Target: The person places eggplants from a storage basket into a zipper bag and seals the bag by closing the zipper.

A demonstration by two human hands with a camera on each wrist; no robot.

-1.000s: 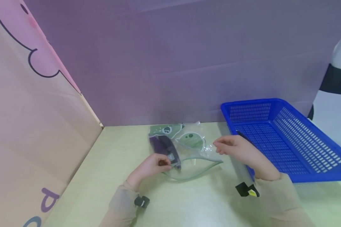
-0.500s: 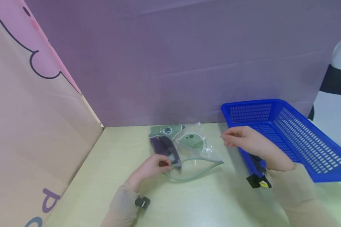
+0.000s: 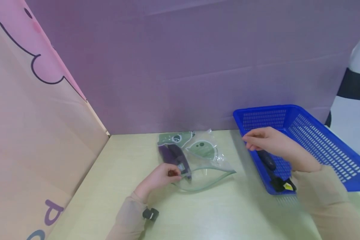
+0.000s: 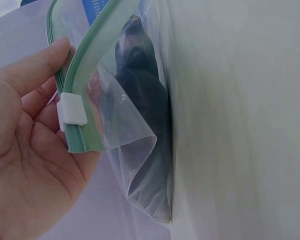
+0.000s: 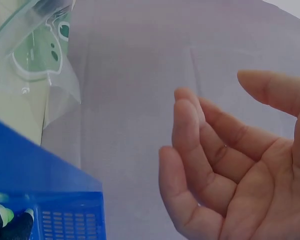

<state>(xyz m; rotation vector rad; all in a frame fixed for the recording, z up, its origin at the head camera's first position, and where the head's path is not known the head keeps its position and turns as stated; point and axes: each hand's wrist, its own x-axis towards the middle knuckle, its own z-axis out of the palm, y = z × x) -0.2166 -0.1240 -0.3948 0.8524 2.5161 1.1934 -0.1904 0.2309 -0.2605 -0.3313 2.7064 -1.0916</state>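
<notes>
My left hand [image 3: 159, 176] grips the near left edge of a clear zip bag [image 3: 202, 151], thumb and fingers on its green zip strip [image 4: 97, 37]. A white slider [image 4: 72, 110] sits at that end, and the bag's mouth gapes. A long, dark purple eggplant [image 3: 180, 156] lies inside, under the bag's green cartoon print. My right hand [image 3: 270, 143] is raised over the left side of a blue basket [image 3: 321, 143], nothing in its grasp, the fingers bent loosely and the thumb apart in the right wrist view. Below it in the basket is a dark, elongated vegetable [image 3: 267, 160].
In the right wrist view, dark vegetables [image 5: 20, 227] with a pale green end show in the basket's corner. A purple-grey cloth wall [image 3: 180, 83] stands behind the pale table [image 3: 132, 146], and a printed panel [image 3: 33, 133] at the left.
My right hand has moved right and away from the bag, to over the basket's left side. The left hand and the bag have stayed in place.
</notes>
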